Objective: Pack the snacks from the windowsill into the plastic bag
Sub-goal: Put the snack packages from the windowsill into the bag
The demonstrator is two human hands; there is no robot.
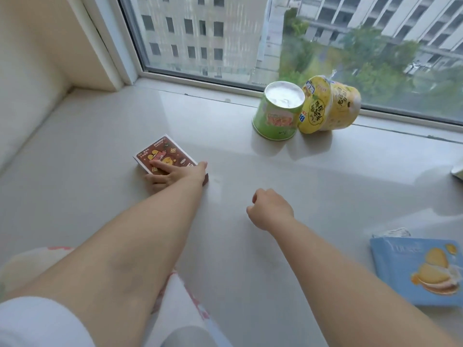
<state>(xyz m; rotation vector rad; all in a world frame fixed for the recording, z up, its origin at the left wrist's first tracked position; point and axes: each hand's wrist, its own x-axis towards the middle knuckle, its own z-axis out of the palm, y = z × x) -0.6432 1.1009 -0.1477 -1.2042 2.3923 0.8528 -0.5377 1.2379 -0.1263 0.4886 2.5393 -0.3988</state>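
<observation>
Nearest the lens, two bare forearms reaching out over the pale windowsill [100,136], white sleeve [37,321] at the lower left corner, patterned cloth [185,296] beneath. Left hand [172,172] laid on the red-brown snack box [160,154], index finger stretched flat across its printed top, thumb and remaining fingers wrapped round its near edge, so gripping the box where it lies flat on the sill. Right hand [270,209] hovering above bare sill, fingers curled under into a loose fist, holding nothing. Farther back near the window frame [200,80], green cup [276,113] upside down with white base upward, touching the yellow noodle bowl [328,108] tipped on its side just to the right. Blue biscuit box [421,271] flat at the right edge, a bit of clear plastic [397,232] peeping from behind it. Buildings and trees blurred beyond the glass
</observation>
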